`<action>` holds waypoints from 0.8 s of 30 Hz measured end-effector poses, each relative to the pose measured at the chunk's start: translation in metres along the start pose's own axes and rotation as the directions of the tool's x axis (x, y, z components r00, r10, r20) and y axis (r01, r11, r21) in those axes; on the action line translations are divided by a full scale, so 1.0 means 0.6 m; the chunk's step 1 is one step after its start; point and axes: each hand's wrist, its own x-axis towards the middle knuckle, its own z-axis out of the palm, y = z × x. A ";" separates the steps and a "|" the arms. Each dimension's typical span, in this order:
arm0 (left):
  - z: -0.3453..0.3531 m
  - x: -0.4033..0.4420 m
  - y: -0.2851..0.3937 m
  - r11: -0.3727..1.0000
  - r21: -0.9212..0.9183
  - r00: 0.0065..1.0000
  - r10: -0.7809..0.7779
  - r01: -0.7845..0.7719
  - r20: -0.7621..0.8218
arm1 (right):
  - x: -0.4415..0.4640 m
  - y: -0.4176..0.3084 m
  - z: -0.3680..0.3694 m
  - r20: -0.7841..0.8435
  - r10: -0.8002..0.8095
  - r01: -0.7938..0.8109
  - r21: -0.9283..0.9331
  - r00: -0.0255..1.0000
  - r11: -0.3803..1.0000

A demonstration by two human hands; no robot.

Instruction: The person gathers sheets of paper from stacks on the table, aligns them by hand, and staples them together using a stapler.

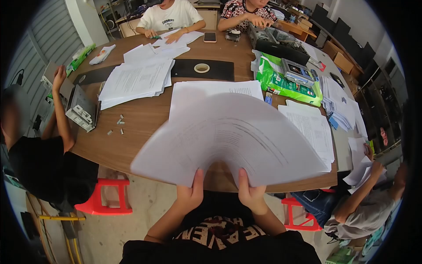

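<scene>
A sheaf of printed paper sheets (228,132) arches upward between my two hands, bent into a fan over the table's front edge. My left hand (191,193) grips its lower left edge, thumb on top and fingers hidden underneath. On the lower right edge, my right hand (251,192) pinches the sheets the same way. Just behind the sheaf lies another paper stack (215,88), partly covered by it. A further stack of printed pages (136,81) rests to the left, and one more (307,130) is at the right.
Around the wooden table (145,136) several people sit working. A metal computer case part (82,108) stands at left. A tape roll (201,68) lies on a black strip. Green packaging (281,81) and an opened computer (281,44) are at back right. Red stools (107,196) flank me.
</scene>
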 end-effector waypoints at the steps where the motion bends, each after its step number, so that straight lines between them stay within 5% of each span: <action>1: 0.001 -0.003 0.009 0.995 0.069 0.997 0.068 -0.069 0.021 | -0.004 -0.003 -0.002 0.050 -0.030 0.030 -0.002 0.998 1.000; 3: 0.009 -0.006 0.002 0.980 0.137 0.989 0.141 -0.146 0.043 | -0.009 0.013 0.009 0.039 -0.016 0.017 -0.031 0.999 0.999; 5: 0.022 -0.008 -0.033 0.994 0.100 0.998 -0.045 0.041 0.044 | -0.009 0.016 0.017 0.020 -0.007 0.008 -0.059 1.000 0.998; 7: 0.021 -0.004 -0.027 0.997 0.075 1.000 0.023 -0.023 -0.002 | 0.000 0.015 0.019 -0.103 0.051 -0.053 -0.018 0.993 0.998; 12: 0.008 -0.018 -0.047 0.999 -0.008 0.997 0.043 -0.043 0.071 | -0.003 0.019 0.014 -0.075 -0.117 0.102 -0.177 0.990 0.979; 14: 0.011 -0.013 -0.060 0.986 0.039 0.984 -0.163 0.160 0.075 | -0.006 0.031 0.015 -0.033 0.051 -0.054 -0.109 0.998 0.993; 15: 0.013 -0.007 -0.062 0.988 0.035 0.986 -0.149 0.147 0.073 | 0.002 0.029 0.018 -0.036 0.037 -0.040 -0.109 0.999 0.993; 17: 0.009 -0.024 -0.058 0.985 0.098 0.989 0.139 -0.144 0.054 | -0.009 0.007 0.022 -0.164 -0.005 0.002 -0.018 0.986 1.000; 18: 0.007 -0.029 -0.056 0.985 0.100 0.990 0.133 -0.137 0.053 | -0.019 0.014 0.018 -0.161 0.001 -0.004 -0.018 0.987 1.000; 20: 0.006 -0.014 -0.058 0.948 0.179 0.948 -0.288 0.262 0.137 | -0.025 0.041 0.012 0.015 0.103 -0.100 -0.120 0.995 0.988; 21: 0.013 -0.006 -0.059 0.951 0.177 0.951 -0.278 0.253 0.137 | -0.013 0.038 0.015 0.012 0.092 -0.090 -0.119 0.996 0.989; 23: 0.026 -0.017 -0.060 0.953 0.215 0.967 0.239 -0.215 -0.092 | -0.011 0.017 0.021 -0.149 -0.159 0.128 -0.195 0.976 0.972; 24: 0.022 -0.023 -0.069 0.955 0.216 0.969 0.229 -0.205 -0.091 | -0.021 0.025 0.020 -0.146 -0.150 0.120 -0.195 0.978 0.973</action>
